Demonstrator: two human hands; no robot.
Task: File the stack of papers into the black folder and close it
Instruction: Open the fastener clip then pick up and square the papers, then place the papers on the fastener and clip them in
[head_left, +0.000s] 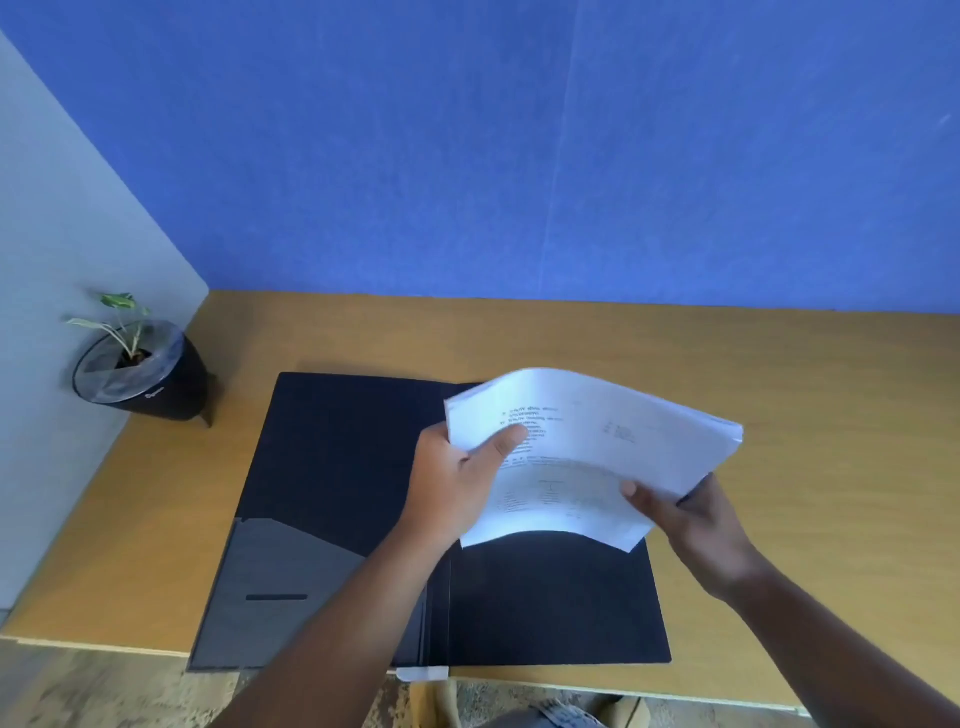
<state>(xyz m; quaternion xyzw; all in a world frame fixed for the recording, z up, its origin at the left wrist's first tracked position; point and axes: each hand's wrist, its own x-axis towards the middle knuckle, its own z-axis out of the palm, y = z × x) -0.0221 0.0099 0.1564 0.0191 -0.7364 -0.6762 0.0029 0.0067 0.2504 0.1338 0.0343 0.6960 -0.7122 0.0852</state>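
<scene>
The folder (358, 499) lies open on the worktop (779, 389); the papers (587, 452) bow above its right half. The left hand (457, 473) pinches their left edge; the right hand (691, 525) grips their right corner.

left hand (457, 478): thumb on top, pinching | right hand (696, 525): thumb on top, pinching | both forearms extended forward

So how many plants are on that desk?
1. A small potted plant stands at the desk's far left corner, against the grey wall, left of the open black folder. Nothing suggests others, though the desk runs beyond the picture.
</scene>
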